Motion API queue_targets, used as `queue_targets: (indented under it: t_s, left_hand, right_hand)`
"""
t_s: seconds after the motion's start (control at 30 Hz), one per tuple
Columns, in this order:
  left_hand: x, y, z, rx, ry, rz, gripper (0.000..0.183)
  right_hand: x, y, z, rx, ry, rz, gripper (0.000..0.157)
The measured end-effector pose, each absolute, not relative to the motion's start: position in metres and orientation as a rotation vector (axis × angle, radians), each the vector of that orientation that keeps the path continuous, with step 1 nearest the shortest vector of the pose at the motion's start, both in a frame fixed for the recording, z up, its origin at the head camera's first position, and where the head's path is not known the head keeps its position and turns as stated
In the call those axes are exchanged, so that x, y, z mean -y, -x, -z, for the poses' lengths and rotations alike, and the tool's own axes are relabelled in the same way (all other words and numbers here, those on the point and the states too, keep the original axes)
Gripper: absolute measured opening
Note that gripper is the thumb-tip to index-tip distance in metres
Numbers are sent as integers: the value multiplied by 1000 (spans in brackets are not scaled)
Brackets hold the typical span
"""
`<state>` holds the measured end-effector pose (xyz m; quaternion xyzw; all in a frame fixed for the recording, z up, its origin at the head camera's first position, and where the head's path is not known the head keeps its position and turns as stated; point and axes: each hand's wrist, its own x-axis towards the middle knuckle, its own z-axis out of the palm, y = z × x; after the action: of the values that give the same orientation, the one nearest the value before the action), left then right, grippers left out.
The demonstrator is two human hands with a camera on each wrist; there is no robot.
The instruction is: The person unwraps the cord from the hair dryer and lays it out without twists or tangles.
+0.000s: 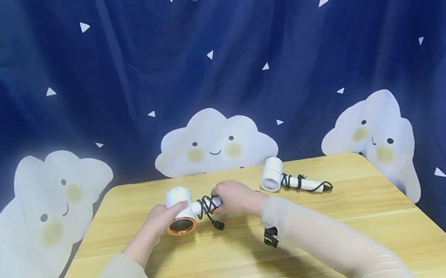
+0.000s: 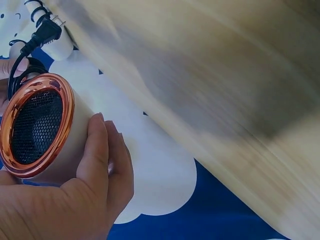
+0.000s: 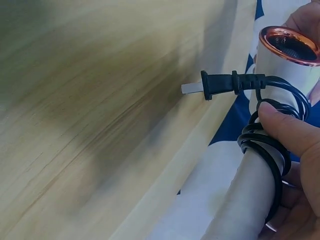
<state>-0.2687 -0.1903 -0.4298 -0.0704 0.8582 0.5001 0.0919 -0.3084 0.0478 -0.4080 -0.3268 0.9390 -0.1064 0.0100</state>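
Observation:
A white hair dryer [image 1: 177,196] with a copper-coloured rim [image 2: 69,107] and dark mesh is held above the table by both hands. Round its barrel curls my left hand [image 1: 158,221], thumb on the near side. My right hand [image 1: 237,197] grips the handle [image 3: 245,195], where a black cord [image 3: 272,162] is wound in several loops. The cord's plug [image 3: 220,85] sticks out free, its metal prongs pointing away from the dryer. Part of the handle is hidden behind the right hand in the head view.
On the wooden table [image 1: 210,277], right of the hands, lies a second white hair dryer [image 1: 273,170] with black cord wrapped round its handle. Behind the table's far edge hangs a blue curtain [image 1: 205,83] printed with clouds and triangles.

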Motion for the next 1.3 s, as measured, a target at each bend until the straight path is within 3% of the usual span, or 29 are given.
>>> queue_targets:
  t_s: [0.63, 1.07, 1.3]
  left_hand:
    - [179, 254, 425, -2526, 189, -1530, 79]
    - [177, 251, 429, -2518, 180, -1551, 75]
    - [177, 252, 431, -2540, 171, -1525, 74]
  right_hand:
    - [-63, 295, 404, -2967, 1067, 281, 36]
    - [-70, 284, 400, -3006, 1129, 264, 62]
    - [-69, 273, 401, -3101, 1352, 306, 42]
